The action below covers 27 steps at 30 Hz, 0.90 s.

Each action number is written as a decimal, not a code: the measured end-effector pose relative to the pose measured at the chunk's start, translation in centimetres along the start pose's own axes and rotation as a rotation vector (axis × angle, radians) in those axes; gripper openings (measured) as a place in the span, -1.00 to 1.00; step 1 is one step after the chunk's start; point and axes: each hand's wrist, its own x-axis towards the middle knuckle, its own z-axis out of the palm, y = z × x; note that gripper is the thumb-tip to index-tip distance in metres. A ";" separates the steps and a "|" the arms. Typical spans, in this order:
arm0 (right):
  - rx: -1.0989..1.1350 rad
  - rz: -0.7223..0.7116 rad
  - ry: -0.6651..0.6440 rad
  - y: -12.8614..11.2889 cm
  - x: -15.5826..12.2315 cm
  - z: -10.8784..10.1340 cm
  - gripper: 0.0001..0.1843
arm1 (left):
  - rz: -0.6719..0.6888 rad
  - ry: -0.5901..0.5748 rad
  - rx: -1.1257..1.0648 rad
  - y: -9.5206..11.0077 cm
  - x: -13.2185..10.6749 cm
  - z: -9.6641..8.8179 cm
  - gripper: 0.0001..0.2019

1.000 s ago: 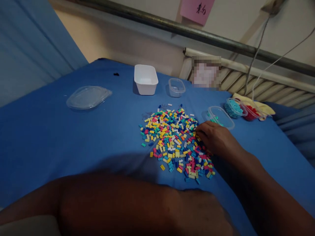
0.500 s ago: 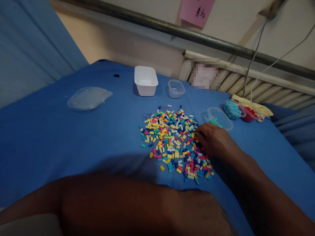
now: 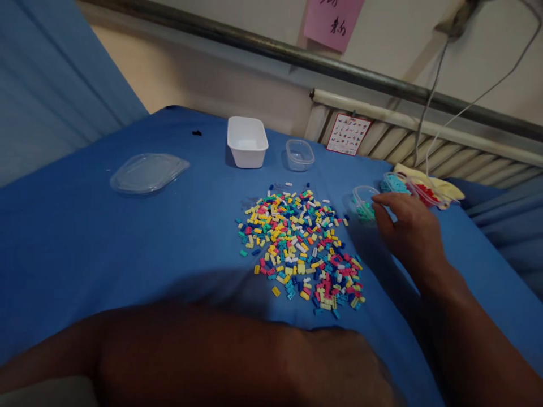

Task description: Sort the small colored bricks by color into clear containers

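Observation:
A loose heap of small toy building bricks (image 3: 292, 243) in yellow, pink, white, green and blue is spread over the blue cloth. My right hand (image 3: 409, 226) is above the near right side of a clear plastic tub (image 3: 365, 194) with green bricks (image 3: 365, 212) in it. Thumb and forefinger are close together in a pinch by the tub's rim; whatever they hold is too small or hidden to make out. Across the bottom lies my left forearm, and my left hand (image 3: 343, 362) is dark and blurred, its fingers out of sight.
Behind the heap stand a white tub (image 3: 248, 155) and a small clear tub (image 3: 300, 155). Clear lids (image 3: 148, 172) lie at the left. Tubs of light blue bricks (image 3: 394, 183) and red bricks (image 3: 425, 194) sit at the right by a yellow cloth (image 3: 449, 189). A radiator (image 3: 392, 135) is behind.
My right hand has moved from the heap's right edge rightward and away, to over the tub of green bricks. The left arm stays nearly still. The view has shifted slightly.

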 end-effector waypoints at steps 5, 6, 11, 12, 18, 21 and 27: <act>0.334 -0.145 -0.301 -5.7 -0.3 2.1 -0.72 | 0.074 0.059 -0.041 -0.6 -0.1 1.2 -0.75; 0.346 -0.130 -0.338 -6.3 -0.4 2.5 -0.71 | 0.078 0.077 -0.035 -0.6 -0.1 1.4 -0.74; 0.297 0.003 -0.428 -6.2 -0.6 2.7 -0.70 | 0.095 0.092 -0.032 -0.7 -0.2 1.7 -0.71; 0.295 0.016 -0.441 -6.0 -0.6 2.5 -0.69 | 0.099 0.084 -0.041 -0.7 -0.1 1.6 -0.72; 0.347 0.026 -0.491 -6.0 -0.5 2.0 -0.68 | 0.075 0.035 -0.064 -0.7 0.2 1.3 -0.78; 0.332 -0.021 -0.511 -6.5 -0.2 1.9 -0.66 | 0.113 0.047 -0.081 -0.8 0.1 1.6 -0.85; 0.261 -0.109 -0.448 -6.9 0.0 1.2 -0.68 | 0.077 0.045 -0.056 -0.9 0.1 1.9 -0.82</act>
